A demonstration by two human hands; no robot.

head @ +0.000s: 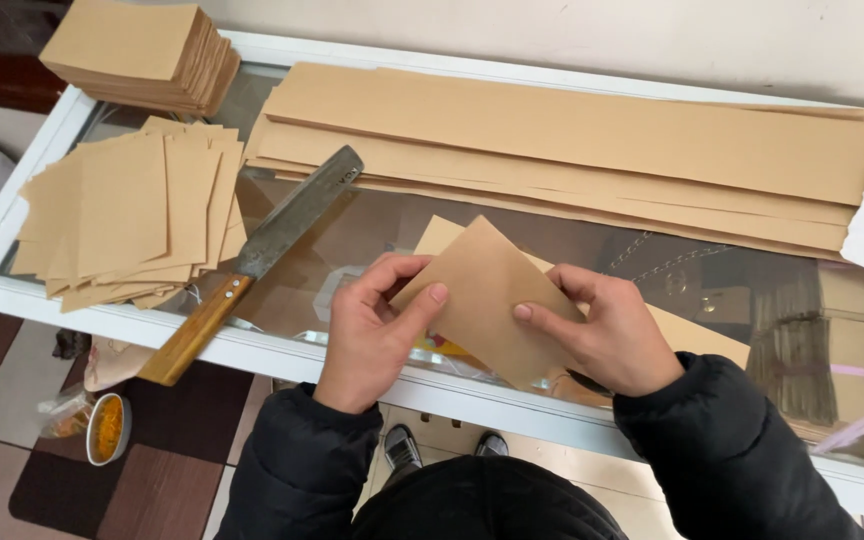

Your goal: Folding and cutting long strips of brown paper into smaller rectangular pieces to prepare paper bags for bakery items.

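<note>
Paper strips, long and brown, lie stacked across the far side of the glass-topped bench, which has a white frame. At the far left corner sits a neat stack of brown sheets, and nearer, a loose fanned pile of similar sheets. A knife with a broad metal blade and wooden handle lies at a slant between that pile and the hands, its handle poking over the near edge of the bench. On the floor at left stands a small bowl of something orange. Nothing lies between the hands and the sheet they hold. This sheet is plain brown paper, tilted like a diamond just above the glass near the front edge. The left hand pinches its left corner; the right hand grips its right side, thumb on top.
</note>
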